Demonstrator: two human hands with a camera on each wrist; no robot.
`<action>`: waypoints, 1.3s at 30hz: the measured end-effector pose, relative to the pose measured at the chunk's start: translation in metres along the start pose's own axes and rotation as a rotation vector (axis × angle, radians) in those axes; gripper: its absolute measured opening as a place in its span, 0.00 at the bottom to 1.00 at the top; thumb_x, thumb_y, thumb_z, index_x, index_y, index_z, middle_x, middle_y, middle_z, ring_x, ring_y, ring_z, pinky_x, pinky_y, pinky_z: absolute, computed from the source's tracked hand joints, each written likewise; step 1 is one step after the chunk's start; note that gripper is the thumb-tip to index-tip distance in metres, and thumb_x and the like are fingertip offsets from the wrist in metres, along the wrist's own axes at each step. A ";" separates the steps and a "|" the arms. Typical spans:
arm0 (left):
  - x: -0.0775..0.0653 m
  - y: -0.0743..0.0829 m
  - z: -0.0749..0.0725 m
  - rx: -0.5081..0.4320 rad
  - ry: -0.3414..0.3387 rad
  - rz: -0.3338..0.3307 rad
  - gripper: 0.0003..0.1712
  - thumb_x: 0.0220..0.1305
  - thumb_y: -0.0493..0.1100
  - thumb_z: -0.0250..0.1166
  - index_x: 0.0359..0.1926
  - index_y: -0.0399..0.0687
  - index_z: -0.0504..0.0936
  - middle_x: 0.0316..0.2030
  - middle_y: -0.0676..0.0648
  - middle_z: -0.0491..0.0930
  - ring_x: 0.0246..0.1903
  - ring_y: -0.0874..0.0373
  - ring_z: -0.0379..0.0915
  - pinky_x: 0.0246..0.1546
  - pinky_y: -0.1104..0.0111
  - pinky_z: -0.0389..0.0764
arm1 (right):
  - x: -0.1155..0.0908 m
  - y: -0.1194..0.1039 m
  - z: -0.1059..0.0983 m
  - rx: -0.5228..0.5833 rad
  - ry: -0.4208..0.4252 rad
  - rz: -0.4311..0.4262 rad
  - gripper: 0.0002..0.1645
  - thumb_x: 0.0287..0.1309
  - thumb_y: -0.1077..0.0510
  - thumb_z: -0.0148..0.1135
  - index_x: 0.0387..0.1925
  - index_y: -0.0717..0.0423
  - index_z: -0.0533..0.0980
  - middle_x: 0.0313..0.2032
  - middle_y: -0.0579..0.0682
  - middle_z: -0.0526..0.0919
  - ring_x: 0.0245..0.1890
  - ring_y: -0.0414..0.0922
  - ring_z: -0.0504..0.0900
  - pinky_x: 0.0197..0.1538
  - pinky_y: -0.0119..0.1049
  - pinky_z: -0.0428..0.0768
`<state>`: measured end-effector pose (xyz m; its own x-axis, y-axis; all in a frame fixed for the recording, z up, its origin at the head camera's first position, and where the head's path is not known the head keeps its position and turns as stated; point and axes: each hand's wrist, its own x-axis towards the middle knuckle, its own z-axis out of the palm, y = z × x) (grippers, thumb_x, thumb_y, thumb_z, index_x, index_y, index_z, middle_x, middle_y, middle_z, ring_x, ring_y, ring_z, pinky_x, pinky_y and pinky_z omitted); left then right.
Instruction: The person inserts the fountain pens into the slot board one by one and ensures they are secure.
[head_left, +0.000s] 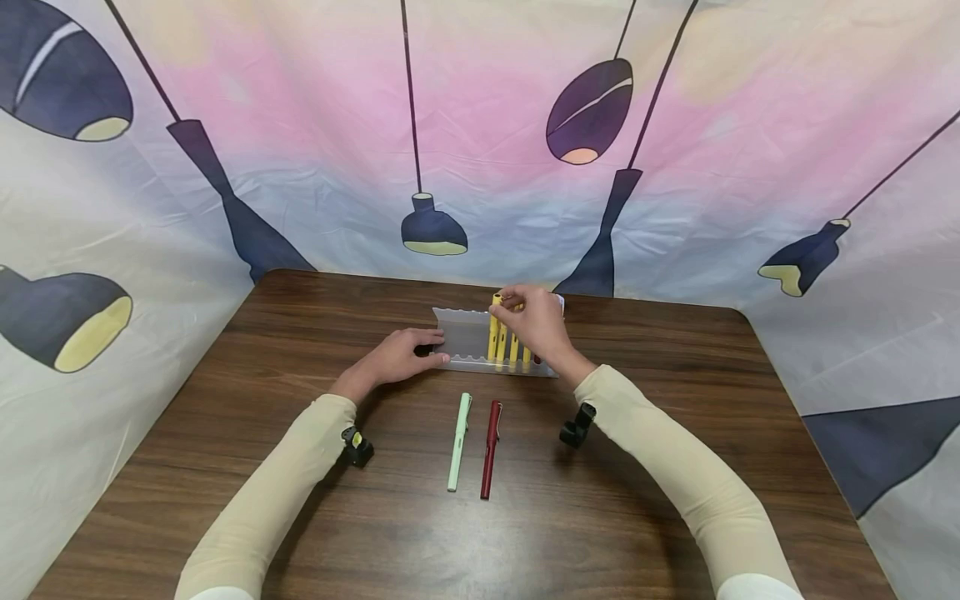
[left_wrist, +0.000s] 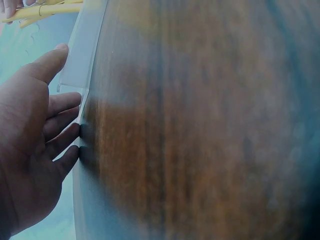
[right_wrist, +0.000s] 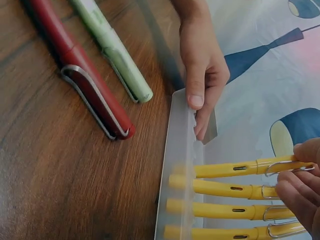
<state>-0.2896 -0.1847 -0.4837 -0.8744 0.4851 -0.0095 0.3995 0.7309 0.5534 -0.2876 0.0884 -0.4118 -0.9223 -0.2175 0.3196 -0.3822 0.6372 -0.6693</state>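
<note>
A clear plastic pen rack stands on the table, its right part filled with several yellow pens. My right hand pinches the clip end of the leftmost yellow pen, whose lower end sits behind the rack's front wall. At the rack's left end, my left hand touches it with fairly straight fingers, the thumb at the front edge. Nearer to me, a light green pen and a dark red pen lie side by side. A bit of dark red shows at the rack's right end, mostly hidden.
The brown wooden table reaches back to a fabric backdrop printed with hanging lamps. Small black devices sit on both wrists, over cream sleeves.
</note>
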 end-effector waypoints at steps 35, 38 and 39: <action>-0.002 0.002 -0.001 0.002 -0.012 0.011 0.36 0.71 0.63 0.63 0.68 0.42 0.77 0.71 0.41 0.71 0.72 0.44 0.64 0.70 0.48 0.68 | 0.004 0.000 0.004 -0.143 -0.008 -0.090 0.22 0.65 0.55 0.70 0.59 0.57 0.82 0.36 0.52 0.91 0.33 0.44 0.89 0.24 0.34 0.79; -0.001 0.002 -0.001 0.008 -0.010 0.009 0.36 0.71 0.63 0.62 0.68 0.42 0.77 0.71 0.42 0.71 0.72 0.44 0.64 0.70 0.48 0.67 | 0.005 0.000 0.004 -0.140 -0.002 -0.093 0.22 0.65 0.54 0.70 0.58 0.57 0.83 0.36 0.52 0.91 0.32 0.44 0.89 0.24 0.35 0.80; -0.001 0.002 -0.002 0.010 -0.009 0.009 0.36 0.71 0.63 0.62 0.68 0.42 0.77 0.71 0.41 0.71 0.72 0.44 0.64 0.70 0.48 0.68 | 0.005 -0.001 0.004 -0.142 0.000 -0.095 0.22 0.65 0.54 0.71 0.58 0.57 0.83 0.35 0.52 0.91 0.32 0.44 0.89 0.25 0.35 0.80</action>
<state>-0.2886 -0.1846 -0.4814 -0.8682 0.4960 -0.0119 0.4101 0.7310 0.5454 -0.2922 0.0841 -0.4120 -0.8825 -0.2818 0.3765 -0.4554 0.7120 -0.5345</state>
